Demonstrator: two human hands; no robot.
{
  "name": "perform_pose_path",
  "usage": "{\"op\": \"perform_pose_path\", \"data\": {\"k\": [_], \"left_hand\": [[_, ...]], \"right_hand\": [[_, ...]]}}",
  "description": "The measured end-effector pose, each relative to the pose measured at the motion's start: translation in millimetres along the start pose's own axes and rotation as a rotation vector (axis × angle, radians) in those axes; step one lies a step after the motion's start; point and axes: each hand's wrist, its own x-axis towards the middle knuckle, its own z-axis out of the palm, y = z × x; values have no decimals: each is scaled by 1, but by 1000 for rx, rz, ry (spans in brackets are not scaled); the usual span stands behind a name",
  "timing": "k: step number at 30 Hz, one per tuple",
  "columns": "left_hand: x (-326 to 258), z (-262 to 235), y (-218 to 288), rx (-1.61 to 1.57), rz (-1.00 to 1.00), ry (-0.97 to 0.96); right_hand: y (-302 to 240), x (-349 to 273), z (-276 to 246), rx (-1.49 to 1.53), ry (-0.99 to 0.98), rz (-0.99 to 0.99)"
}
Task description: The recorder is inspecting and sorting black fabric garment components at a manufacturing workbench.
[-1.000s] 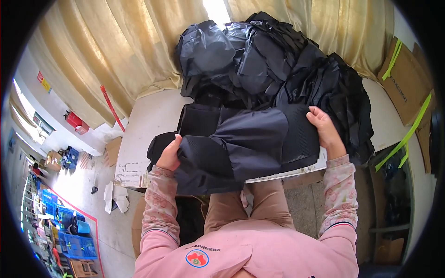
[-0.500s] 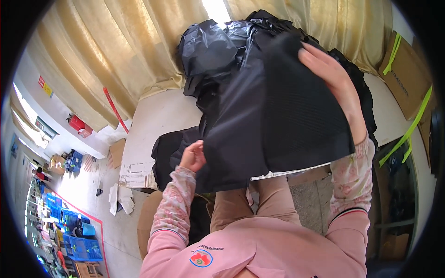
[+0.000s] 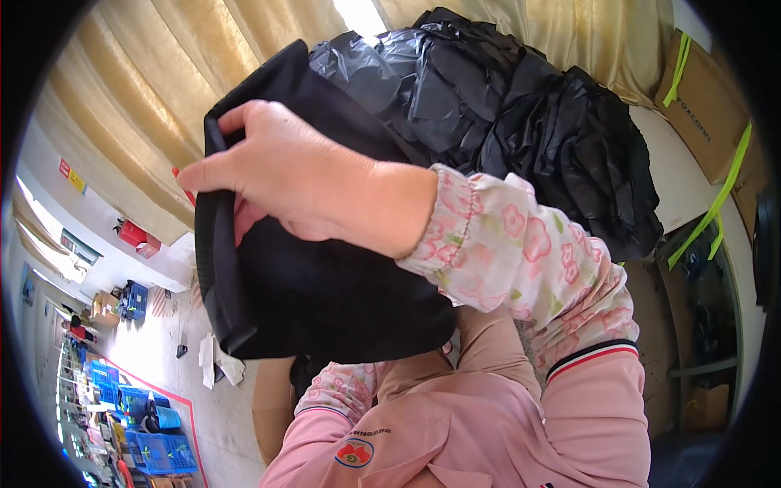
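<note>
My right hand (image 3: pixel 301 175) reaches across to the left and grips the raised left edge of a black fabric piece (image 3: pixel 342 285), thumb on the outer side and fingers curled over the edge. The fabric hangs in front of me above my lap, with its left edge folded into a narrow band. My left hand is hidden behind the fabric; only its flowered sleeve (image 3: pixel 338 390) shows below. Beyond lies a large heap of black fabric pieces (image 3: pixel 529 106), some glossy, piled on a white table (image 3: pixel 675 175).
Yellow curtains (image 3: pixel 187 89) hang behind the table. Cardboard boxes (image 3: pixel 700 114) with bright yellow-green straps stand at the right. On the left floor are blue crates (image 3: pixel 159 451), a red floor line and white paper scraps (image 3: pixel 218 362). A brown carton (image 3: pixel 272 398) sits by my left side.
My right hand has swung from the upper right across to the left, carrying the fabric's edge over. The fabric now covers my left hand, and the heap behind is uncovered.
</note>
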Motion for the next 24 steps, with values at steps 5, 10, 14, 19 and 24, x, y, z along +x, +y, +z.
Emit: {"op": "perform_pose_path", "data": {"k": [5,10,14,19,24], "left_hand": [[48,85,-34,-7,77,89],[77,129,-44,-5,143,169],[23,49,-5,-1,192,232],[6,-17,103,319,615,100],[47,-132,93,1319,668,458]], "right_hand": [[-2,4,-14,-20,67,-68],[-18,1,-40,-21,68,-162],[-19,-19,-79,-59,142,-232],[91,-56,-171,-254,234,-157],[293,-109,-222,-492,387,197]]}}
